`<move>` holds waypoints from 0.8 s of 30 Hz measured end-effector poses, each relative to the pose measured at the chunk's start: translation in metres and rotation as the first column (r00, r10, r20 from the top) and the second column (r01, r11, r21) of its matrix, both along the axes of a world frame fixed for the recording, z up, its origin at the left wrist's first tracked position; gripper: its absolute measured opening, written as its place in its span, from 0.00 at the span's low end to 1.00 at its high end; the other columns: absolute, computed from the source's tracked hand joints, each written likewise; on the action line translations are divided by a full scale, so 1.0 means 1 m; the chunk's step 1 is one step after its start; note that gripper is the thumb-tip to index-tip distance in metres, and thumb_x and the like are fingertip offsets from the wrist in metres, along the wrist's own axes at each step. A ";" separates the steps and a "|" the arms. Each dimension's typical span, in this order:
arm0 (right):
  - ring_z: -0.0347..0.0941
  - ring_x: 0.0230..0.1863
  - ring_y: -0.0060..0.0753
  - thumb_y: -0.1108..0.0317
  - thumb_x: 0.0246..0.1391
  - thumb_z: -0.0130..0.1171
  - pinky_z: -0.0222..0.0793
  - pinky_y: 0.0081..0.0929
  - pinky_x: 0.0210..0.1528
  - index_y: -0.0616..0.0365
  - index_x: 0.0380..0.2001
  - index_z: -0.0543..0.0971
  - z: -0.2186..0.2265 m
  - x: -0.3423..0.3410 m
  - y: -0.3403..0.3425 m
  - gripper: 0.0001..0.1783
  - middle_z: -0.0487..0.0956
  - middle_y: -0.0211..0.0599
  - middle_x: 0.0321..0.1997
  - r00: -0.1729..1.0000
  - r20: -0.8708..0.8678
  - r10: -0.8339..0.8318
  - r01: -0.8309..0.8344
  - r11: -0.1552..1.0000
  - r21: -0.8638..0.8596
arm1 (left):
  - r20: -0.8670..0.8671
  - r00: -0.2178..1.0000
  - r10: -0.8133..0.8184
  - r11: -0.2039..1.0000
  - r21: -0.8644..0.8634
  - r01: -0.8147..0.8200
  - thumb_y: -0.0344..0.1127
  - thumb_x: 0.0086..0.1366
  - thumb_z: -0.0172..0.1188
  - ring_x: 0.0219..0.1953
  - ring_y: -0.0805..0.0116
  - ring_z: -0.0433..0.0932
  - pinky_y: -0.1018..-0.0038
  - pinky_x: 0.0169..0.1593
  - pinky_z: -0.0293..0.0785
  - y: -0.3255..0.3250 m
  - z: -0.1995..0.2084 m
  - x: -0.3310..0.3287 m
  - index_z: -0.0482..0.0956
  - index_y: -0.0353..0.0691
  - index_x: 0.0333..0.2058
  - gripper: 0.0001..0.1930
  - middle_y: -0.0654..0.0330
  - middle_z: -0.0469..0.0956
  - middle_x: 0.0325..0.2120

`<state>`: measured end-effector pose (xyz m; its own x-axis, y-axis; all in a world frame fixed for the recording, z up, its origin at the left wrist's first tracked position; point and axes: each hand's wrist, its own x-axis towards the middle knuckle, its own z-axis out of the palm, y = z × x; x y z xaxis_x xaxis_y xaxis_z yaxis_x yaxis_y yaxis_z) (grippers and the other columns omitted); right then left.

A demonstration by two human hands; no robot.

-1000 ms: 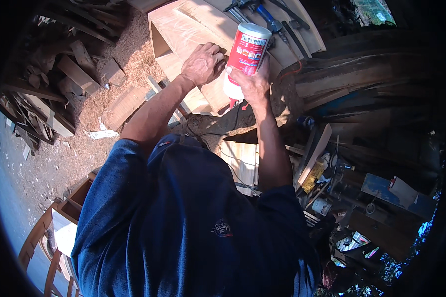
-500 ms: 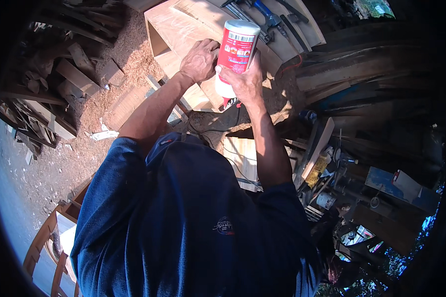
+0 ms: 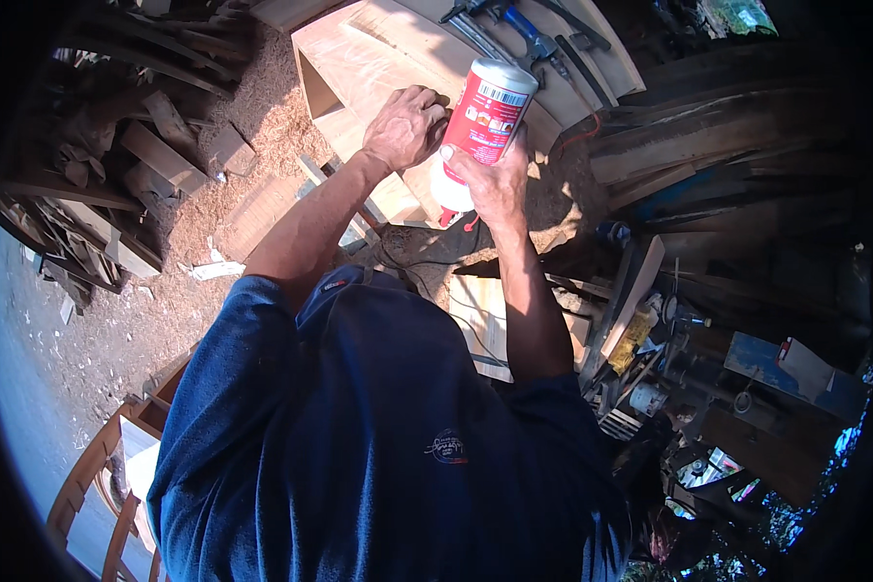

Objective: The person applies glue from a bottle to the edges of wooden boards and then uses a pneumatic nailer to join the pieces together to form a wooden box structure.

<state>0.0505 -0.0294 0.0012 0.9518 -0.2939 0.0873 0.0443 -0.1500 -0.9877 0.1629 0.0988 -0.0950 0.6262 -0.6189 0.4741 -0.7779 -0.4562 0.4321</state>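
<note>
My right hand (image 3: 495, 189) is wrapped around a red and white squeeze bottle (image 3: 483, 121), the kind used for glue. The bottle is upside down and tilted, its base up and leaning right. Its red nozzle (image 3: 447, 217) points down near the close edge of a pale wooden box-like piece (image 3: 344, 58). A small red cap hangs beside the nozzle. Just left of the bottle, my left hand (image 3: 407, 126) rests on the wood with curled fingers. Its fingertips are hidden, so what they hold cannot be made out.
Blue-handled metal clamps (image 3: 529, 34) lie on the wood at the far side. Scrap timber (image 3: 160, 155) is heaped on the left, with shavings (image 3: 272, 126) over the ground. Stacked boards (image 3: 689, 136) stand at right. A dark cable (image 3: 407, 267) runs close to me.
The bottle's base has swung right and toward me, so it leans more. My right hand has shifted slightly right with it. My left hand stays on the wood while the whole view shifts slightly.
</note>
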 end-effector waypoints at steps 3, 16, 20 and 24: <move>0.79 0.44 0.34 0.71 0.41 0.77 0.77 0.35 0.49 0.64 0.55 0.66 0.010 -0.003 -0.004 0.39 0.79 0.44 0.47 1.000 0.015 -0.010 0.010 0.999 -0.034 | -0.013 1.000 -0.025 0.995 -0.099 0.023 0.38 0.64 0.61 0.51 0.60 0.74 0.62 0.60 0.69 0.000 -0.006 0.002 0.84 0.46 0.42 0.09 0.62 0.79 0.45; 0.80 0.43 0.48 0.50 0.59 0.64 0.76 0.53 0.51 0.60 0.52 0.73 0.061 -0.032 -0.041 0.28 0.80 0.46 0.40 0.998 -0.053 -0.016 0.053 0.544 0.837 | 0.056 0.906 -0.419 0.908 0.017 0.419 0.38 0.67 0.61 0.63 0.52 0.70 0.60 0.67 0.67 0.042 0.016 0.036 0.75 0.45 0.60 0.23 0.52 0.72 0.59; 0.79 0.44 0.49 0.50 0.56 0.67 0.74 0.52 0.55 0.60 0.52 0.73 0.071 -0.028 -0.008 0.30 0.80 0.46 0.40 0.990 0.007 -0.138 0.065 0.512 0.856 | 0.192 0.967 -0.166 0.950 0.296 0.104 0.62 0.61 0.61 0.73 0.40 0.53 0.47 0.75 0.48 0.046 0.032 0.118 0.61 0.43 0.70 0.45 0.43 0.57 0.71; 0.78 0.46 0.49 0.52 0.56 0.65 0.73 0.55 0.56 0.61 0.53 0.73 0.085 -0.013 0.020 0.29 0.79 0.44 0.44 0.901 -0.034 -0.433 0.242 0.436 0.867 | 0.131 0.954 -0.271 0.852 0.494 0.174 0.74 0.51 0.62 0.67 0.39 0.59 0.45 0.71 0.53 0.017 0.042 0.182 0.63 0.39 0.67 0.55 0.41 0.61 0.65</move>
<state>0.0371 -0.0097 0.0861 0.7547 -0.6090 -0.2439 0.3593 0.6948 -0.6230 0.3444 0.1160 -0.0531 0.3732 -0.9094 0.1839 -0.9273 -0.3716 0.0442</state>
